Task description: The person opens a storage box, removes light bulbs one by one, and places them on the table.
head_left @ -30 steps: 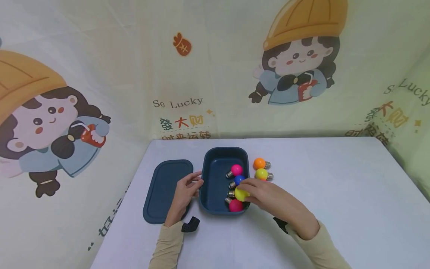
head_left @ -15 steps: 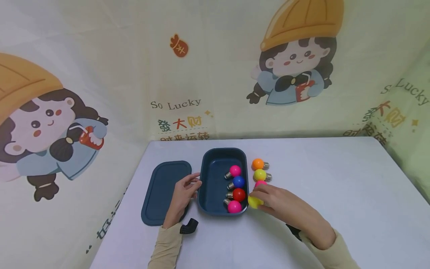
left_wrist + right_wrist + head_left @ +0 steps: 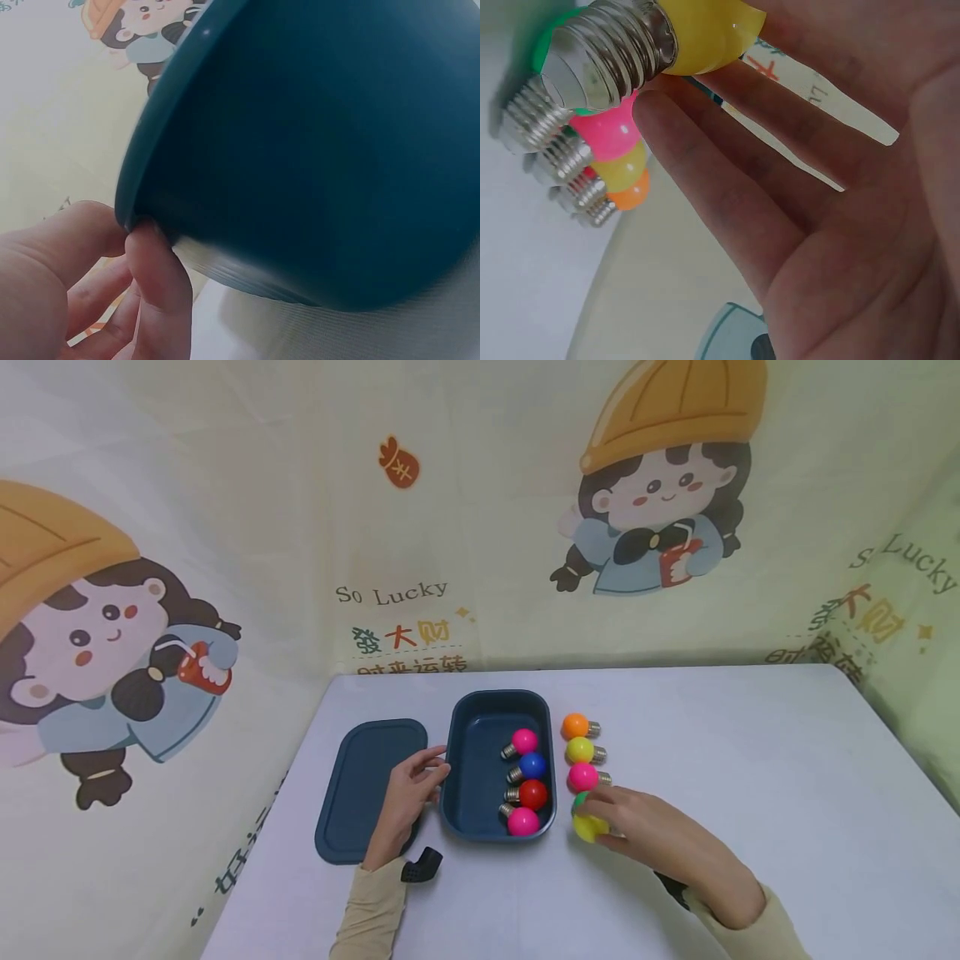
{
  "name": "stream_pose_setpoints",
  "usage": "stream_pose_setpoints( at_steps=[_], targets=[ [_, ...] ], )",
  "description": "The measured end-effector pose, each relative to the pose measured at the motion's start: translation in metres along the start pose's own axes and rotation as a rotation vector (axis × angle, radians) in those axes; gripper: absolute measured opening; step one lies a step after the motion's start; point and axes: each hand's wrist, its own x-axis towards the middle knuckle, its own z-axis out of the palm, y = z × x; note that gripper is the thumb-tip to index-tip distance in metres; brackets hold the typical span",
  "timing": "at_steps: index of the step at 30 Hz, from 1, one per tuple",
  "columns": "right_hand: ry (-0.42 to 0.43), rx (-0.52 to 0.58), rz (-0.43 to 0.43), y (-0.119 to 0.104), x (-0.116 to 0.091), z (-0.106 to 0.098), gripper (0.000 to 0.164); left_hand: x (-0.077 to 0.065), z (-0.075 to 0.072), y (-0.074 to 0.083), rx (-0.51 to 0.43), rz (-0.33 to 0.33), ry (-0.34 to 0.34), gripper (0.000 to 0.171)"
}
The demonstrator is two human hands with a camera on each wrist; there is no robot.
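My left hand pinches the left rim of a dark blue box between thumb and fingers, which the left wrist view shows close up. In my right hand is a yellow toy light bulb, pinched by its round end with its silver screw base bare. A green bulb is partly hidden behind these fingers. Inside the box, along its right side, lie a pink bulb, a blue bulb, a red bulb and another pink bulb.
Right of the box, an orange bulb, a yellow bulb and a pink bulb form a column on the white table. The flat blue lid lies left of the box, partly under my left forearm. A printed cloth hangs behind.
My right hand has carried the yellow bulb out of the box, rightward to the near end of the column, uncovering the red bulb. My left hand stays at the rim.
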Motion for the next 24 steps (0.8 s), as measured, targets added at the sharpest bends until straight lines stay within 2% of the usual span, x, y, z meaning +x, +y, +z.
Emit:
stream_pose_setpoints(
  at_steps=[8, 15, 24],
  targets=[
    [-0.029, -0.009, 0.016, 0.006, -0.003, 0.008, 0.039, -0.001, -0.001, 0.004, -0.010, -0.022, -0.017, 0.040],
    [-0.043, 0.012, 0.029, 0.010, -0.004, 0.012, 0.038, -0.013, 0.002, 0.030, 0.018, -0.010, -0.023, 0.040],
    [-0.089, 0.024, 0.065, 0.011, -0.005, 0.021, 0.037, -0.014, 0.002, 0.031, 0.006, -0.018, -0.034, 0.039]
  ],
)
